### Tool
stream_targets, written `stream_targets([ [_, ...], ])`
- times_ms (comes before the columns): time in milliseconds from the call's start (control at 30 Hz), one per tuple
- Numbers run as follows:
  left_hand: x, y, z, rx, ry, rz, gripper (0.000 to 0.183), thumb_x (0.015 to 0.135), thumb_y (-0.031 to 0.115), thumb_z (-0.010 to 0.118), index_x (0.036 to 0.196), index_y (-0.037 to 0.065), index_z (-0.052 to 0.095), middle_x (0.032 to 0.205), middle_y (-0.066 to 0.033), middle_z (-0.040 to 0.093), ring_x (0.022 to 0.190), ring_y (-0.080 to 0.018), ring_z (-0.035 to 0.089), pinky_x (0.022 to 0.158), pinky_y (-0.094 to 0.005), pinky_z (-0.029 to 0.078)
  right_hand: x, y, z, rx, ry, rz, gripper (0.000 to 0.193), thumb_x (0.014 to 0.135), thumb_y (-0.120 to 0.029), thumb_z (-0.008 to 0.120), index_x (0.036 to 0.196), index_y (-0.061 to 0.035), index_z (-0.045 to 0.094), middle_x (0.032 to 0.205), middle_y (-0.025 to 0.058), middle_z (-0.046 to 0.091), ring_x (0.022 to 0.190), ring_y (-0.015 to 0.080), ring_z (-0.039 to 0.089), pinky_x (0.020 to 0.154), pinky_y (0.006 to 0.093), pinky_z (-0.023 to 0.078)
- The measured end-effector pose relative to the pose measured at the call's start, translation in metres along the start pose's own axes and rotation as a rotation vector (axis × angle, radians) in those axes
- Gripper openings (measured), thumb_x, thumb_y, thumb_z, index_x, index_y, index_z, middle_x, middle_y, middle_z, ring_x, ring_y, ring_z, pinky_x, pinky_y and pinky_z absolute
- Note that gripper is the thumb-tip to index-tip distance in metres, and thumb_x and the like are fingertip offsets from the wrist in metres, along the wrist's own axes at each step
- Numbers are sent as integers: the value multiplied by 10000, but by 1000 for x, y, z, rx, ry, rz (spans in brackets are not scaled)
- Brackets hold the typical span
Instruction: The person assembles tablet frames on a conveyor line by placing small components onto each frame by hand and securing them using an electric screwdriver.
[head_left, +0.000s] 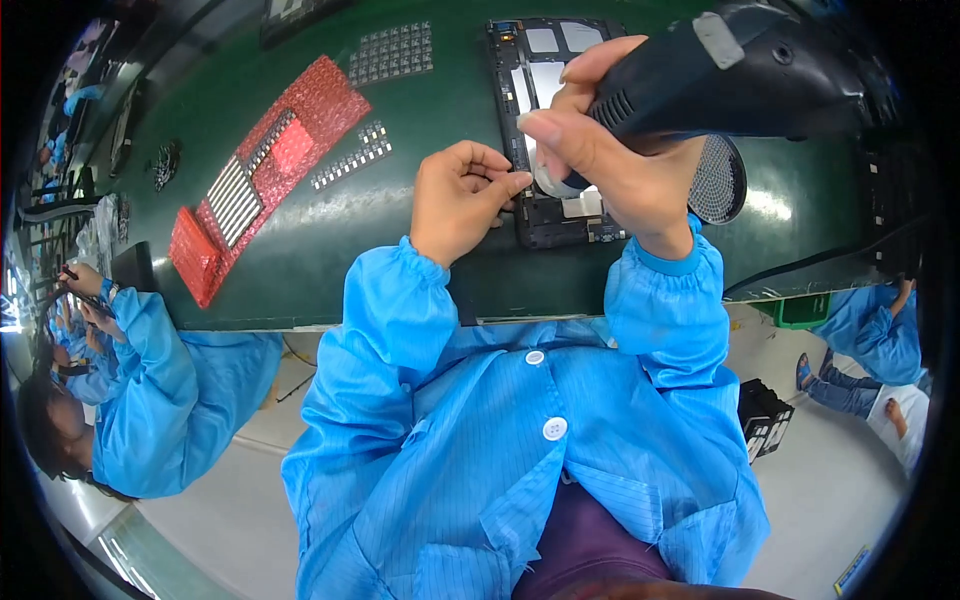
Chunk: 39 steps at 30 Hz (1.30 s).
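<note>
An opened tablet-like device (538, 222) with a black frame and silver-white panels lies on the green bench in front of me. My right hand (640, 185) is wrapped around a bulky black handheld power tool (735, 85) with vent slots. The tool's end points down at the device, and my fingers and the tool cover much of the device's middle. My left hand (458, 200) is closed in a pinch at the device's left edge. Whatever may be between those fingertips is too small to make out.
Red bubble wrap (325, 95) holds a stack of silver strips (235, 203). Small parts lie in rows (352, 158) and in a grid (392, 53). A round dish of tiny pieces (715, 180) sits right of the device. Co-workers in blue (185, 390) are at both sides.
</note>
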<state>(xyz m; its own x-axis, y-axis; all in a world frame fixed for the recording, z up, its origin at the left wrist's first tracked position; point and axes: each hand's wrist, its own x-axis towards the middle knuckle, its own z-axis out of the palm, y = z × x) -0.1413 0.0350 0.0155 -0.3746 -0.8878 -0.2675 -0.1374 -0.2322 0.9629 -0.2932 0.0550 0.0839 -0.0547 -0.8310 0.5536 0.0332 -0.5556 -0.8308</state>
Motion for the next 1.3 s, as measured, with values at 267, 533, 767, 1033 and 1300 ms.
stream_targets([
  [267, -17, -19, 2, 669, 142, 774, 184, 713, 95, 696, 891, 61, 664, 745, -83, 582, 646, -244, 596, 537, -325, 486, 11, 8, 2, 112, 85, -26, 344, 724, 48, 693, 1013, 9, 509, 666, 96, 587, 523, 153, 576, 494, 263, 490],
  [533, -27, 0, -3, 985, 71, 809, 225, 730, 199, 693, 918, 76, 680, 635, -40, 549, 563, -210, 556, 473, -346, 439, 16, 18, 11, -23, 28, 32, 278, 738, -9, 714, 958, 3, 545, 645, 67, 597, 524, 119, 582, 488, 234, 488],
  [767, -26, 0, -3, 1031, 47, 832, 237, 732, 223, 683, 900, 57, 671, 580, -41, 537, 547, -206, 557, 468, -338, 441, 17, 23, 11, -30, 20, 16, 281, 740, -3, 712, 963, 3, 541, 643, 72, 599, 523, 120, 581, 489, 234, 487],
  [1033, -26, 3, -5, 1066, 8, 833, 252, 747, 248, 657, 901, 49, 649, 599, -52, 560, 556, -204, 573, 464, -335, 453, 13, 17, 15, -131, -60, 37, 273, 729, 3, 719, 920, -7, 525, 647, 77, 584, 531, 115, 574, 491, 232, 485],
  [1300, -26, -3, -3, 1098, -23, 814, 283, 765, 285, 633, 935, 59, 628, 612, -49, 571, 562, -200, 577, 455, -338, 452, 4, 14, 18, -156, -86, 21, 315, 714, 41, 711, 939, -10, 497, 682, 92, 583, 554, 133, 578, 494, 245, 485],
])
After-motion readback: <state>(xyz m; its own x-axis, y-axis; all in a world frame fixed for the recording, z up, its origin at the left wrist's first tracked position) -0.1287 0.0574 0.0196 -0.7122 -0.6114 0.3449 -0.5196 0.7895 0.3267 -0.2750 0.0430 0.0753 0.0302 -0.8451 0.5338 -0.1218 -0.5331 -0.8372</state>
